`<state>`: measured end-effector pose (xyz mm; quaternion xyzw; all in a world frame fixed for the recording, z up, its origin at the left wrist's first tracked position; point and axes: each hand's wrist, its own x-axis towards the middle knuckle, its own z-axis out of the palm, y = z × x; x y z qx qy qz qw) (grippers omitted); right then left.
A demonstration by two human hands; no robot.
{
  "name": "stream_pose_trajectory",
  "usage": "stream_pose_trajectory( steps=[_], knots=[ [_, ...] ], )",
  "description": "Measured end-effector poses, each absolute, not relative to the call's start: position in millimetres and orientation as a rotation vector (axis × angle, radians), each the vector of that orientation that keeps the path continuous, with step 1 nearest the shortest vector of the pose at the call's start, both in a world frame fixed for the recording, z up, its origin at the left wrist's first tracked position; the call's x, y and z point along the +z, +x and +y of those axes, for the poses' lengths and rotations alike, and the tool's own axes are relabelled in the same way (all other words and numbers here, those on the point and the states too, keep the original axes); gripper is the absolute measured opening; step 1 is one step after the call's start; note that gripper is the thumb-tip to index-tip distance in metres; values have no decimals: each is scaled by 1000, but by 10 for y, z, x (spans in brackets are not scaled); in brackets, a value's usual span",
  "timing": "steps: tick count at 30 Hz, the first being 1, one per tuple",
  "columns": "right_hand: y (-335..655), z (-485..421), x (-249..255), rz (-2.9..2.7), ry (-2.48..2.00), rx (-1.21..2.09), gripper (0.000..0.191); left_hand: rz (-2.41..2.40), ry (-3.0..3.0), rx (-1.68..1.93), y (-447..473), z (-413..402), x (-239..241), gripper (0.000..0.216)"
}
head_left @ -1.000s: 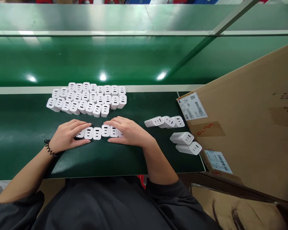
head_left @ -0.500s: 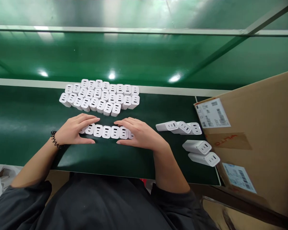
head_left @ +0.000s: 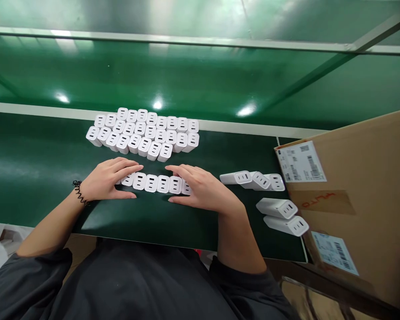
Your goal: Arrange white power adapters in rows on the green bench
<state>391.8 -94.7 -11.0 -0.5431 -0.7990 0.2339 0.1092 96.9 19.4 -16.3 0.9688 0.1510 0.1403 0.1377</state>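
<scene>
row of white, round-cornered plastic plug blocks [head_left: 151, 183] on glossy dark-green tabletop [head_left: 146, 218] is straighter vs 1 sec ago, so looks abt squared up, w/ left hand [head_left: 110, 181] & right hand [head_left: 202, 189] half-open, cupped round its ends, actual grip unclear.

Your one camera sits on your head, facing forward and down at close range, with your torso [head_left: 140, 280] at bottom centre and the green bench [head_left: 173, 220] across mid-frame
</scene>
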Motion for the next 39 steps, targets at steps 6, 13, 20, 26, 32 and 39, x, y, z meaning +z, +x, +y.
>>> stream_pose_trajectory(
  steps=[6, 13, 20, 26, 32, 39],
  knots=[
    [3923, -969, -45, -2378, -1617, 682, 79, 550, 2878, 593, 1109, -20, -173, 63],
    [3929, -977, -60, -2405, -1612, 639, 80, 503, 3021, 683, 1215, -126, -158, 62],
    [3937, -978, -51, -2377, -1647, 610, 72, 493, 3084, 664, 1260, -141, -43, 59],
    [3931, -1000, -31, -2370, -1670, 599, 54, 478, 3045, 531, 1356, -167, -10, 57],
    [3913, -998, 20, -2374, -1727, 626, 37, 523, 3045, 437, 1465, -160, -14, 45],
    [3980, -1273, 108, -2392, -1704, 644, 34, 334, 3043, 443, 1382, -579, 230, 36]
  ],
)
